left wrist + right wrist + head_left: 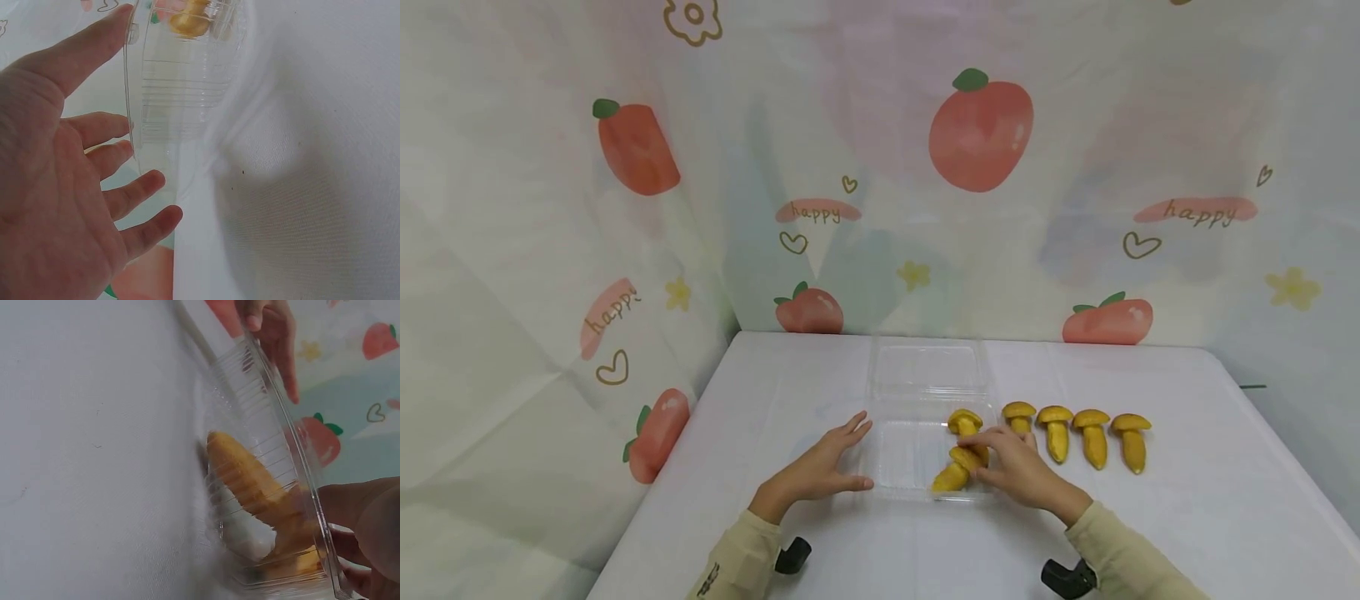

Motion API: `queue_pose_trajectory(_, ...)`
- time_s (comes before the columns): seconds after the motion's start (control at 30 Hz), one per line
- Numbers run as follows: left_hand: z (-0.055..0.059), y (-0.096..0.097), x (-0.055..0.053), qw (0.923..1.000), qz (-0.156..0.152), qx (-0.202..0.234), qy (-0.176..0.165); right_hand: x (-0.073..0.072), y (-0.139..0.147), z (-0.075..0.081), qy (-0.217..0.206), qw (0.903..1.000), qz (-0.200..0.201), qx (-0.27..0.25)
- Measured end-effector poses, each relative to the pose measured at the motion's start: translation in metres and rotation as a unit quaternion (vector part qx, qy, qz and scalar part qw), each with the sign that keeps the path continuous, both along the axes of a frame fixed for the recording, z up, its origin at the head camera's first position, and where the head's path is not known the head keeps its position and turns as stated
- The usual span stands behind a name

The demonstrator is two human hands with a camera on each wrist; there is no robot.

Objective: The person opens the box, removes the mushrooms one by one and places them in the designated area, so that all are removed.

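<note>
A clear plastic clamshell box lies on the table with its lid folded back. Inside its right part are yellow mushrooms with brown-yellow caps: one at the back and one slanting at the front. My right hand reaches over the right rim and pinches the front mushroom near its cap; in the right wrist view that mushroom shows through the box wall, the fingertips partly hidden. With fingers spread, my left hand stands at the left rim, thumb tip right at the edge.
To the right of the box stretches a row of several more mushrooms, the leftmost partly behind my right hand. A white cloth covers the table. Printed fabric walls rise at the back and left.
</note>
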State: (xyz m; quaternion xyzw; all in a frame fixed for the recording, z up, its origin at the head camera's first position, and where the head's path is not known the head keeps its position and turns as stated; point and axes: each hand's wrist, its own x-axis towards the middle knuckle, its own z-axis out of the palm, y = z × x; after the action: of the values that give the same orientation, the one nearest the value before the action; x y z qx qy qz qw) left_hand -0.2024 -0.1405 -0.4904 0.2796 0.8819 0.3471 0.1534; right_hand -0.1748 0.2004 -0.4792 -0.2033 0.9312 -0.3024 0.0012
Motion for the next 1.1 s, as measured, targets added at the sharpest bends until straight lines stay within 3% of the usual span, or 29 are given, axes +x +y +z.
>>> queue_pose_trajectory(0.47, 0.001, 0.001, 0.000, 1.0000, -0.004, -0.001, -0.001, -0.006, 0.004, 0.002, 0.045, 0.9948, 0.007, -0.091)
queue_pose_trajectory(0.73, 0.000, 0.000, 0.000, 1.0000, -0.002, -0.003, -0.001, -0.013, 0.009, 0.008, 0.030, 0.9889, 0.020, -0.144)
queue_pose_trajectory(1.1, 0.002, 0.001, 0.000, 1.0000, -0.002, -0.003, 0.002, -0.013, 0.010, 0.010, -0.016, 0.9783, 0.008, -0.207)
